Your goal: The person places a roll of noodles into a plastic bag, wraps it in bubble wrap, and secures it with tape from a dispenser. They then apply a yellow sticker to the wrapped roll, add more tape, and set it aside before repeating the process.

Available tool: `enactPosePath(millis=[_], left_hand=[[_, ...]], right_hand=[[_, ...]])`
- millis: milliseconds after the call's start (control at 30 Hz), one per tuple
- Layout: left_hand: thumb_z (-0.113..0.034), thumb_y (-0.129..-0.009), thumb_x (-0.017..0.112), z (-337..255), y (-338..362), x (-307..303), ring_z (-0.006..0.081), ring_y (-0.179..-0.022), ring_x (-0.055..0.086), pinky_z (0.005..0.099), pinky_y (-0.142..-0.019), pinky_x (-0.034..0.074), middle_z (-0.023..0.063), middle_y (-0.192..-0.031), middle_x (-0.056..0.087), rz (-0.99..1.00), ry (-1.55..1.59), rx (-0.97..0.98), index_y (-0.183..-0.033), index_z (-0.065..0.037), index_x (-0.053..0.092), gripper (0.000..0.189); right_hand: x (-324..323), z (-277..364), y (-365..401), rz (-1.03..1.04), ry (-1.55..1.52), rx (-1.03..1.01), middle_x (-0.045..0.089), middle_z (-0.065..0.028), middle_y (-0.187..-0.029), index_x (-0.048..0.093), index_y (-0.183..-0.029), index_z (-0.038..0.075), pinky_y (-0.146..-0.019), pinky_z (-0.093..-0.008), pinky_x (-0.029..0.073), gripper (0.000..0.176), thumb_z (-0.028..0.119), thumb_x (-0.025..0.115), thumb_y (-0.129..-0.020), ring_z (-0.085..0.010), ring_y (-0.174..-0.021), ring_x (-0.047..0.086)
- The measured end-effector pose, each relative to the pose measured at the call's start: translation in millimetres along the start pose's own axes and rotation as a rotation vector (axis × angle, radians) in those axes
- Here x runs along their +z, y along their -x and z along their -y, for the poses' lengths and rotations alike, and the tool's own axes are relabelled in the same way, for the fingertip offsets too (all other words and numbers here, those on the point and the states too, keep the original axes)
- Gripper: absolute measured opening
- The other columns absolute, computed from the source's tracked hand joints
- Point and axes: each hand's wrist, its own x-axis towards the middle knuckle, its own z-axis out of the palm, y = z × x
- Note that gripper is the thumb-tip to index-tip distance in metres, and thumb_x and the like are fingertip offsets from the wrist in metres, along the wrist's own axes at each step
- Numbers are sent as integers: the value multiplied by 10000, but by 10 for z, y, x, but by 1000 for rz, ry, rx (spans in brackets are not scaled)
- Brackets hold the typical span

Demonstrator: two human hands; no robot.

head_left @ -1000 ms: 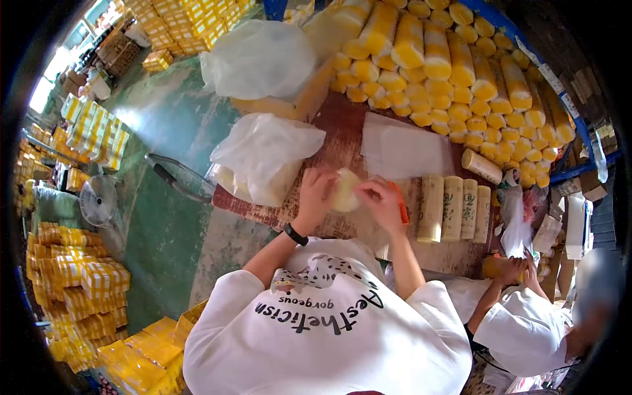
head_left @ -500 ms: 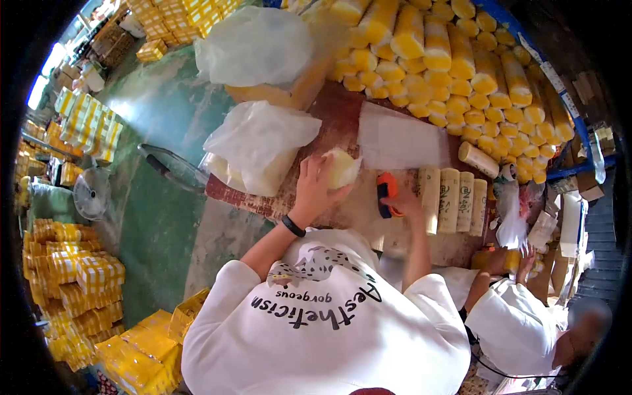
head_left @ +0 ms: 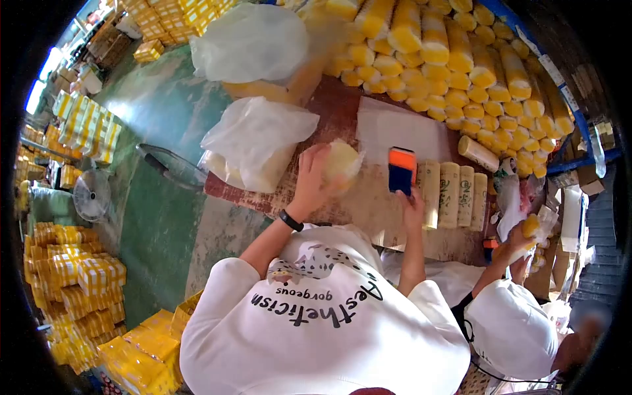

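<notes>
My left hand [head_left: 312, 181], with a black band on its wrist, holds a pale yellow roll [head_left: 343, 166] by its side; the roll has a clear wrap and is a little blurred. In my right hand [head_left: 412, 201] is an orange and dark blue tool [head_left: 401, 169], gripped at its lower end and held above the worn red table [head_left: 368, 214]. To the right of the tool, several pale rolls with green writing [head_left: 448, 195] lie side by side. Beyond it is a stack of clear plastic sheets [head_left: 395, 131].
Plastic-covered bundles [head_left: 253, 148] sit at the table's left. Yellow-ended rolls [head_left: 434, 72] are piled behind. A co-worker [head_left: 513, 316] at the right holds a yellow roll [head_left: 530, 226]. Yellow packages [head_left: 141, 349] stand at lower left, near a fan [head_left: 91, 195].
My right hand has moved up slightly, and the tool is turned with its orange end away from me. The roll in my left hand has turned. The co-worker's hands have raised a yellow roll.
</notes>
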Motion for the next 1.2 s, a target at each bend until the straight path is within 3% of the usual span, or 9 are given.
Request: enactPosePath(millis=[133,233,367,467,500,633,667,867,1200], left_hand=[[-167,-761,681,106,-21,16,373,-1142,425,433,-981,365,184,-1249,439,-14,39,-34,-1246,-21,443,559],[-148,-768,674,131,-18,20,367,-1152,426,424,-988,363,185,-1254,435,4,77,-72,-1243,-18,446,543],[-118,-784,654,129,-16,-33,357,-1155,430,406,-989,369,182,-1249,442,-53,71,-90,-1235,-11,452,506],[-95,-798,634,100,-18,-84,355,-1156,435,392,-984,377,178,-1251,444,-118,186,-155,-1224,-21,470,462],[-85,-794,630,103,-15,-95,352,-1154,438,393,-981,379,176,-1245,449,-122,163,-156,-1217,-25,480,453],[-104,-789,629,-110,-97,-279,336,-1151,451,408,-968,389,154,-1214,493,-128,144,-15,-1178,-46,536,404],[-124,-792,633,-250,-140,-380,331,-1151,454,414,-964,392,144,-1203,510,-127,158,53,-1165,-52,554,388],[-360,-805,639,-775,-347,-731,319,-1139,474,443,-937,405,50,-1154,582,164,170,533,-1026,-84,647,353],[-72,-660,763,-754,-231,-718,280,-989,553,390,-869,458,33,-1015,624,127,414,445,-875,-85,658,240]], right_hand=[[105,541,88,-55,-599,114,557,-52,-1200,450,-1290,98,-943,-405,461,556,53,689,-791,-227,-1135,532],[282,1014,53,170,-1270,227,536,-54,-1233,449,-1297,117,-942,-438,467,607,74,717,-754,-263,-1156,517],[366,906,68,115,-1023,29,509,-78,-1288,460,-1288,93,-951,-463,471,669,-16,733,-687,-271,-1173,509],[270,1399,59,328,-1131,95,528,-61,-1274,436,-1325,78,-925,-441,474,461,192,509,-885,-273,-1139,537],[223,1551,63,579,-1350,125,529,-61,-1278,429,-1333,75,-919,-436,475,462,253,466,-908,-270,-1128,546],[200,1618,22,-84,402,-657,625,-121,-1102,594,-1118,42,-845,-452,477,459,235,728,-724,-334,-1056,574],[234,1641,25,-131,388,-653,642,-128,-1009,625,-985,35,-846,-466,454,421,170,785,-620,-358,-1021,573],[336,1743,11,-88,423,-775,638,-122,-970,612,-900,13,-894,-517,398,383,147,743,-566,-347,-946,579],[283,1737,53,-54,468,-845,637,-153,-888,611,-873,-13,-851,-507,406,377,192,711,-572,-349,-864,592]])
